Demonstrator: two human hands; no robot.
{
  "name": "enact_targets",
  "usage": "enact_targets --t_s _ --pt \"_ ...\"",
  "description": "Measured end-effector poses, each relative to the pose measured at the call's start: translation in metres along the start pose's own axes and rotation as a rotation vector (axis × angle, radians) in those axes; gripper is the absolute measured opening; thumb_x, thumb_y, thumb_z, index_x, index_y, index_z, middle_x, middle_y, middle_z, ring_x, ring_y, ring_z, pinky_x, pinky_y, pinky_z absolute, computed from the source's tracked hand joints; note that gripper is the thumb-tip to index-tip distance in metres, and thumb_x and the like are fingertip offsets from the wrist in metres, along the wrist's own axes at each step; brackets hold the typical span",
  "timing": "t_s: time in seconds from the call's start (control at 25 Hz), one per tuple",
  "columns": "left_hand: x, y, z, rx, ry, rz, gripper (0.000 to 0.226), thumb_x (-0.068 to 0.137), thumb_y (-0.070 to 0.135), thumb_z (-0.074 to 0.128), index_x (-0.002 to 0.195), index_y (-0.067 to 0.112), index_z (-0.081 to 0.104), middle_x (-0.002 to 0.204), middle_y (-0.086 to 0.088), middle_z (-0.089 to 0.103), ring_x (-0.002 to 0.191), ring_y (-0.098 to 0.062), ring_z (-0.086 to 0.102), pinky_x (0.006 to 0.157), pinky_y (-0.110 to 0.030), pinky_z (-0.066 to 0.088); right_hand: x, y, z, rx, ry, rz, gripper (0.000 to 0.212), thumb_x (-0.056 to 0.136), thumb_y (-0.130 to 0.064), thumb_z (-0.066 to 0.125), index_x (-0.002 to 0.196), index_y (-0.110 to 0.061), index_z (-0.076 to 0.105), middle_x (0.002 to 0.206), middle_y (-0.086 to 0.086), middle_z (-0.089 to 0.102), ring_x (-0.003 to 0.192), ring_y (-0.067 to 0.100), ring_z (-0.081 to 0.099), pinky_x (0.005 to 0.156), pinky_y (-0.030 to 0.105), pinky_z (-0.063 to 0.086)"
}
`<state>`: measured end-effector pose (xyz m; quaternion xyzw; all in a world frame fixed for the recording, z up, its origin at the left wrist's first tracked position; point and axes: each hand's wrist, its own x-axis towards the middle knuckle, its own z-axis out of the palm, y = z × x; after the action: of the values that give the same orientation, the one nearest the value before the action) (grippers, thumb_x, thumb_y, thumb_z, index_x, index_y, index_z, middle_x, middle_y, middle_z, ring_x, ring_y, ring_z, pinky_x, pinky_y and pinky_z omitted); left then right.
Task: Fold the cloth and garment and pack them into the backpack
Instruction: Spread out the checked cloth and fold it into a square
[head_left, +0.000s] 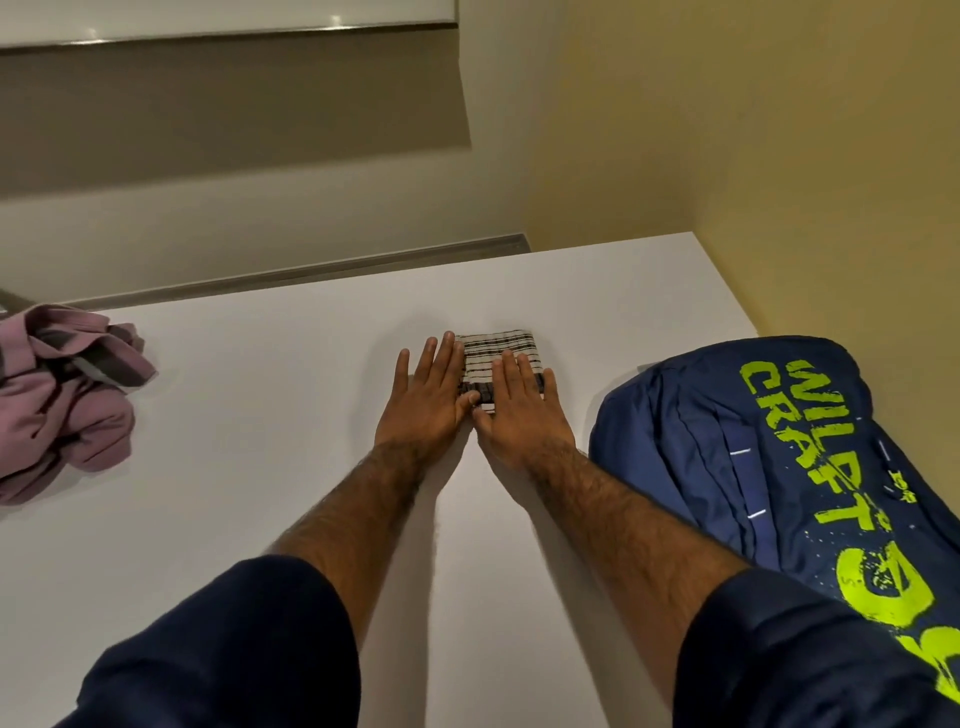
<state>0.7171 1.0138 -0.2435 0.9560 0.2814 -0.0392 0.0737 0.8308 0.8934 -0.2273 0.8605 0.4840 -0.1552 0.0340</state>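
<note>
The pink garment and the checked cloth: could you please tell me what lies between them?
In the head view, only bare table separates the pink garment from the left hand, which lies flat at the edge of the checked cloth.

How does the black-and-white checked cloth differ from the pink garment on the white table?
The black-and-white checked cloth is folded into a small flat square; the pink fabric garment lies crumpled in a heap. The left hand and right hand touch the cloth; nothing touches the garment. Both lie on the white table, outside the blue backpack.
</note>
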Motion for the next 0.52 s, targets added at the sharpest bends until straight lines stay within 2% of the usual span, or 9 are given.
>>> enact_targets --t_s 0.12,0.28,0.36,0.52 --pt "-0.035 -0.023 -0.006 0.086 0.018 -0.077 0.076 0.102 0.066 0.004 0.161 0.023 -0.017 0.166 0.000 -0.028 0.152 -0.022 -0.027 0.120 -0.047 -0.024 -0.012 -0.009 0.002 0.007 0.031 0.011 0.087 0.093 -0.067 0.002 0.160 -0.014 -0.013 0.168 0.007 -0.018 0.155 0.025 -0.018 0.124 0.048 -0.012" --pt "-0.101 -0.063 -0.021 0.118 0.046 -0.160 0.072 0.105 0.060 0.009 0.162 0.020 -0.013 0.166 0.000 -0.028 0.152 -0.022 -0.028 0.120 -0.046 -0.026 -0.038 -0.050 0.000 0.001 0.056 -0.052 0.086 0.100 -0.067 0.012 0.159 -0.012 -0.018 0.166 0.008 -0.026 0.153 0.025 -0.024 0.124 0.048 -0.012" --pt "-0.136 -0.085 -0.032 0.111 0.060 -0.200 0.071 0.106 0.058 0.009 0.162 0.020 -0.014 0.166 0.000 -0.029 0.152 -0.022 -0.028 0.120 -0.046 -0.025 -0.049 -0.078 -0.005 -0.027 0.088 -0.085 0.086 0.099 -0.068 0.009 0.159 -0.011 -0.017 0.166 0.009 -0.025 0.153 0.026 -0.024 0.125 0.049 -0.010" --pt "-0.213 -0.132 -0.062 0.113 0.076 -0.301 0.073 0.102 0.059 -0.001 0.161 0.019 -0.015 0.165 -0.001 -0.031 0.152 -0.022 -0.028 0.122 -0.047 -0.021 -0.076 -0.145 -0.023 -0.061 0.144 -0.153 0.089 0.095 -0.071 0.002 0.160 -0.012 -0.013 0.167 0.009 -0.023 0.153 0.028 -0.022 0.124 0.052 -0.008"
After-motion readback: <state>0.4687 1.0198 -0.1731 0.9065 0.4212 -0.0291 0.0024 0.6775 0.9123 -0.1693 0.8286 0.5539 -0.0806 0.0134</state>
